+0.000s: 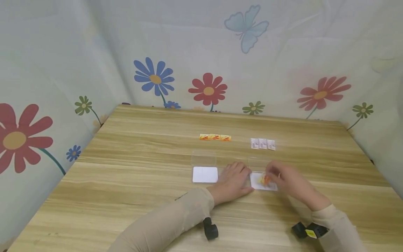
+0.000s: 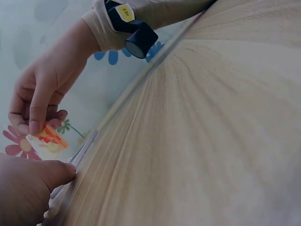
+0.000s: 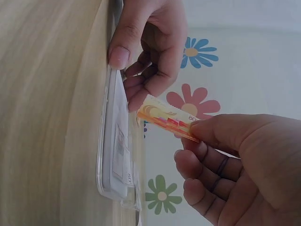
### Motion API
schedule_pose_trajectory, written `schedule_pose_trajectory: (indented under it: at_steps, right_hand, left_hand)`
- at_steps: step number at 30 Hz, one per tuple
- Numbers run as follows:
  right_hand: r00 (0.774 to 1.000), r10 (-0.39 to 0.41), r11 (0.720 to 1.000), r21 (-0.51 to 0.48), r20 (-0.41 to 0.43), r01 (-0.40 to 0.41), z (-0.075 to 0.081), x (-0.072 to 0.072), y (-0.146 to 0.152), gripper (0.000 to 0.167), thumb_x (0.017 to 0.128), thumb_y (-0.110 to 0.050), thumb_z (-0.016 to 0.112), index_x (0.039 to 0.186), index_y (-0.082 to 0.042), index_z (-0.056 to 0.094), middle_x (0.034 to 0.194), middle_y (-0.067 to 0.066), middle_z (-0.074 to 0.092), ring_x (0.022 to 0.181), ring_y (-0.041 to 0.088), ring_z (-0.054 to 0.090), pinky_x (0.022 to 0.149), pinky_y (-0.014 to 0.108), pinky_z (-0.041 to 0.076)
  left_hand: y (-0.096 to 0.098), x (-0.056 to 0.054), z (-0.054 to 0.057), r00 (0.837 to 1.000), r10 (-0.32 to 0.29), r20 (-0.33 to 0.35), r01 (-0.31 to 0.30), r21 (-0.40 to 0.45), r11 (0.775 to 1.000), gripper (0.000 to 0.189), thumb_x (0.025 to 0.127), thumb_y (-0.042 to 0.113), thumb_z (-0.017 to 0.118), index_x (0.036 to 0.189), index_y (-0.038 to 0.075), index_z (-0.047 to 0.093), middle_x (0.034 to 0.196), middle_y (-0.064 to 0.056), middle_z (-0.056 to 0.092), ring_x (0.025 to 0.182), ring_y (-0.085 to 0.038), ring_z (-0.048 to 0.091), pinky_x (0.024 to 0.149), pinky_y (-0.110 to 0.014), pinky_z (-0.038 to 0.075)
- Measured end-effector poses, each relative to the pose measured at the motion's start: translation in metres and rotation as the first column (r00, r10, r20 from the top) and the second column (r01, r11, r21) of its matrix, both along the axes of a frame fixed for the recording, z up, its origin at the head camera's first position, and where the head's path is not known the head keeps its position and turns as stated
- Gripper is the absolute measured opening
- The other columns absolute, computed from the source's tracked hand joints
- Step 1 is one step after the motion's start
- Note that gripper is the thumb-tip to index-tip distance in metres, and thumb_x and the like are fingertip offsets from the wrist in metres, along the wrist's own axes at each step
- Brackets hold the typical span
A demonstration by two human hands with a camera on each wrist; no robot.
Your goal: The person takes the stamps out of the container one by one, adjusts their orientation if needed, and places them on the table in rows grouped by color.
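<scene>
My right hand (image 1: 284,178) pinches an orange-and-yellow postage stamp (image 3: 168,117) between thumb and fingertips, tilted above a shallow white case (image 1: 255,185) with a raised clear lid (image 1: 259,160). My left hand (image 1: 233,180) holds the near case by its left edge; in the right wrist view its thumb (image 3: 118,57) presses the rim while the other fingers curl behind. A pale stamp (image 3: 123,157) overlaps the white case in that view. To the left of my left hand lies a second white case (image 1: 204,175), its clear lid (image 1: 203,159) folded back.
Farther back on the wooden table (image 1: 141,157) lie a row of orange stamps (image 1: 215,137) and, to the right, a row of pale stamps (image 1: 262,144). A flower-patterned curtain (image 1: 182,42) hangs along the back and sides. Dark cameras (image 1: 210,229) are strapped to both wrists.
</scene>
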State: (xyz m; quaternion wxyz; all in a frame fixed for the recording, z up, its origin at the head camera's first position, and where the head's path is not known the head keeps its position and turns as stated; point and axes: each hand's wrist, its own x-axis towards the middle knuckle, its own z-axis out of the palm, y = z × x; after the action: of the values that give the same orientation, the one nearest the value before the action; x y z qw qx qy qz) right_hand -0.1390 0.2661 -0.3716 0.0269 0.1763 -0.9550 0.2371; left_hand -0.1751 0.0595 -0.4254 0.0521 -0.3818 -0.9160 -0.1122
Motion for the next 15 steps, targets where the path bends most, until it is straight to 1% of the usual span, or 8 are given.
schedule_pose_trajectory:
  at_steps: [5,10,13,15]
  right_hand:
    - [1.0,-0.025,0.998,-0.051,-0.012,0.024,0.0037,-0.0009,0.0016,0.004,0.092,-0.012,0.062,0.094,-0.008,0.064,0.086,-0.002,0.067,0.076,0.006,0.056,0.065,0.022,0.048]
    - [0.997,-0.081,0.99,-0.116,-0.002,0.08,0.0039,-0.0003,0.0025,0.005,0.092,-0.01,0.062,0.096,-0.008,0.063,0.091,0.004,0.068,0.081,0.011,0.059,0.069,0.024,0.05]
    - [0.995,-0.101,0.982,-0.158,0.002,0.1,0.0037,0.0003,0.0033,0.005,0.092,-0.01,0.062,0.096,-0.007,0.062,0.092,0.005,0.068,0.083,0.01,0.059,0.072,0.024,0.051]
    - [0.994,-0.112,0.977,-0.184,0.005,0.111,0.0035,0.0006,0.0041,0.005,0.093,-0.011,0.062,0.095,-0.007,0.062,0.092,0.005,0.068,0.083,0.007,0.058,0.072,0.023,0.051]
  left_hand:
    - [-0.0003,0.0004,0.0006,1.0,0.003,0.013,-0.003,0.004,1.0,0.054,0.087,0.052,0.062,0.126,0.016,0.057,0.121,0.001,0.056,0.116,-0.015,0.052,0.101,-0.03,0.043]
    - [0.0003,0.0001,0.0009,1.0,0.003,0.017,-0.003,-0.005,1.0,0.053,0.087,0.053,0.061,0.126,0.016,0.057,0.121,0.002,0.056,0.116,-0.015,0.051,0.1,-0.03,0.042]
    - [0.0007,-0.0001,0.001,1.0,0.004,0.023,-0.003,-0.004,1.0,0.053,0.087,0.052,0.062,0.125,0.016,0.057,0.121,0.002,0.056,0.116,-0.014,0.051,0.1,-0.029,0.042]
    - [0.0009,0.0,0.0013,1.0,0.004,0.027,-0.004,0.0,1.0,0.053,0.087,0.052,0.062,0.125,0.016,0.058,0.122,0.002,0.056,0.116,-0.014,0.05,0.1,-0.029,0.042]
